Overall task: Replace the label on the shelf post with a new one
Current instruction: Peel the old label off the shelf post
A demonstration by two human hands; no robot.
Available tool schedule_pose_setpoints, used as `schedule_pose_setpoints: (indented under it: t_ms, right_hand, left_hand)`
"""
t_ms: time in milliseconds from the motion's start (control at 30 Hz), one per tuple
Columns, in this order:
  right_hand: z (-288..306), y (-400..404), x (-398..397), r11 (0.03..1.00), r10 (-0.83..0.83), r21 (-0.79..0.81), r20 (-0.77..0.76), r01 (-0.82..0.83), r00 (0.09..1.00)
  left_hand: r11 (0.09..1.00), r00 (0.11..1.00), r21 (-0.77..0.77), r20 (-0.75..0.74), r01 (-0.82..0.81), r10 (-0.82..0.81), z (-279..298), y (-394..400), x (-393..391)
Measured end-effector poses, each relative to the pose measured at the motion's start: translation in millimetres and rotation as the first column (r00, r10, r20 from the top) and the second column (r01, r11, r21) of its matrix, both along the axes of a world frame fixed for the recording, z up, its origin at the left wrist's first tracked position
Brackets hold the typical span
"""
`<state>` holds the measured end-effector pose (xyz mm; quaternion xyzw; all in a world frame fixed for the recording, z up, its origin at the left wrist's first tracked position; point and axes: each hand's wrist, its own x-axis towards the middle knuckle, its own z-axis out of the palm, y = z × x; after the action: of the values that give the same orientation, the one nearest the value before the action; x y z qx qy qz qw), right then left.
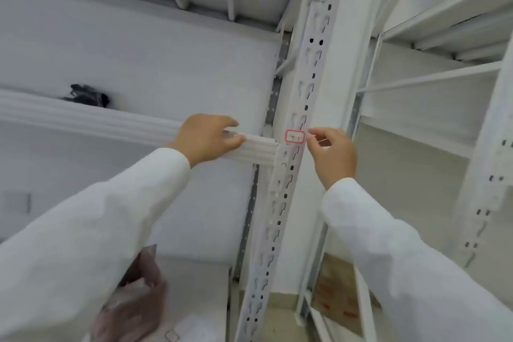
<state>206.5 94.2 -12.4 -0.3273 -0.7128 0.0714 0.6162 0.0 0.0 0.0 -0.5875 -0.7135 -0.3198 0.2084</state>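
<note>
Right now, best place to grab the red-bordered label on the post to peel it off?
Probably its right edge. The label lies flat on the shelf post, so only a lifted edge or corner can be pinched. The right hand already has its fingertips at that edge, coming from the right. The left hand rests on the shelf beam, crowding the left side.

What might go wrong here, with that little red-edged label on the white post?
The right hand pinches at the label's right edge, so the label could tear or go on crooked. It lies over the post's slots, so it may stick poorly there. The left hand on the shelf beam seems to hold something thin that might slip.
</note>
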Motion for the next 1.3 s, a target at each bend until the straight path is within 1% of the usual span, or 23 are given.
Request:
schedule_pose_setpoints:
  t_ms: [33,67,100,133,167,200,233,267,300,333,400,500,567,767,1000,1200,1300]
  right_hand:
    - [0,1,-6,1.000,0.002,0.005,0.014,-0.002,1.000]
    - [1,2,-11,1.000,-0.015,0.025,0.023,0.014,1.000]
    - [0,4,-15,0.999,-0.015,0.051,0.034,0.014,0.999]
    - [-1,6,-19,0.996,-0.014,0.086,0.036,0.011,0.999]
    - [-3,9,-21,0.992,-0.016,0.124,0.048,0.010,0.999]
    - [-8,12,-21,0.986,-0.034,0.168,0.068,0.022,0.997]
    - [-11,16,-19,0.977,-0.063,0.211,0.085,0.044,0.994]
    - [-14,21,-18,0.964,-0.094,0.257,0.094,0.067,0.991]
    - [-17,26,-17,0.955,-0.117,0.284,0.100,0.084,0.988]
    - [-22,31,-17,0.947,-0.134,0.307,0.095,0.099,0.986]
    - [-30,38,-16,0.924,-0.200,0.343,0.053,0.171,0.978]
    - [-36,45,-19,0.854,-0.360,0.384,-0.052,0.351,0.931]
    - [-35,45,-22,0.820,-0.400,0.404,-0.105,0.406,0.911]
    - [-31,47,-26,0.823,-0.389,0.389,-0.145,0.414,0.910]
    - [-32,44,-28,0.828,-0.386,0.384,-0.136,0.408,0.912]
    - [-25,43,-26,0.860,-0.375,0.303,-0.173,0.411,0.911]
    - [-26,44,-25,0.855,-0.375,0.329,-0.143,0.401,0.916]
  left_hand:
    - [0.995,0.992,0.001,0.075,0.104,-0.104,5,10,10]
    - [0.975,0.964,-0.003,0.154,0.221,-0.218,9,17,21]
    - [0.951,0.930,-0.023,0.215,0.309,-0.297,13,26,32]
    - [0.930,0.904,-0.059,0.262,0.364,-0.337,18,32,43]
    - [0.931,0.911,-0.089,0.258,0.355,-0.323,16,43,49]
    - [0.944,0.936,-0.119,0.218,0.307,-0.277,12,53,52]
    - [0.967,0.972,-0.130,0.120,0.218,-0.203,7,61,50]
    - [0.985,0.990,-0.098,0.015,0.144,-0.143,3,66,47]
    - [0.993,0.991,-0.067,-0.082,0.098,-0.104,2,68,47]
    - [0.995,0.989,-0.042,-0.116,0.090,-0.094,2,70,46]
    - [0.995,0.991,-0.025,-0.090,0.101,-0.103,1,73,47]
    - [0.995,0.994,-0.010,-0.040,0.104,-0.104,2,75,49]
    - [0.995,0.995,-0.014,-0.027,0.100,-0.101,2,77,48]
    - [0.994,0.994,-0.017,-0.008,0.105,-0.105,2,77,49]
    - [0.994,0.994,-0.020,-0.021,0.105,-0.105,3,76,50]
    - [0.994,0.994,-0.030,-0.027,0.105,-0.106,3,77,48]
    - [0.994,0.993,-0.026,-0.035,0.109,-0.110,2,77,48]
